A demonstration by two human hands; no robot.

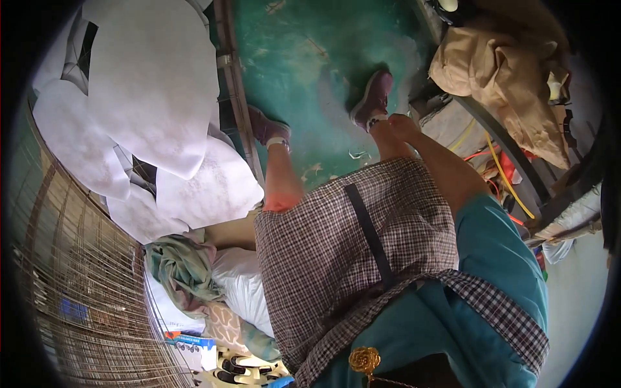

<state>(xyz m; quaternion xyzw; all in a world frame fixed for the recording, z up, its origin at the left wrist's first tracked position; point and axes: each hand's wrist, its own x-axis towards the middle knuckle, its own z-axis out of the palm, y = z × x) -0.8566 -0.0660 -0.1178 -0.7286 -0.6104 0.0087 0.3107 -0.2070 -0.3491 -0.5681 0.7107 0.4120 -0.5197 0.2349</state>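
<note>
My right arm, in a teal sleeve, reaches down past the checked apron (323, 239) over my lap. At its end my right hand (403, 128) is beside my right lower leg, just above the maroon shoe (375, 97). The hand looks curled, but its fingers are too small and partly hidden to tell what they do. No thing shows in it. My left hand is not in view. My other maroon shoe (268, 126) rests by a brown bar at the left.
White shaped sheets (152, 84) hang at the left above a wire rack (97, 284). A brown cloth (504, 84) drapes over a dark frame at the right, near a yellow cable (498, 161). Green floor (304, 64) lies ahead. Bundled cloth (184, 268) is at my left.
</note>
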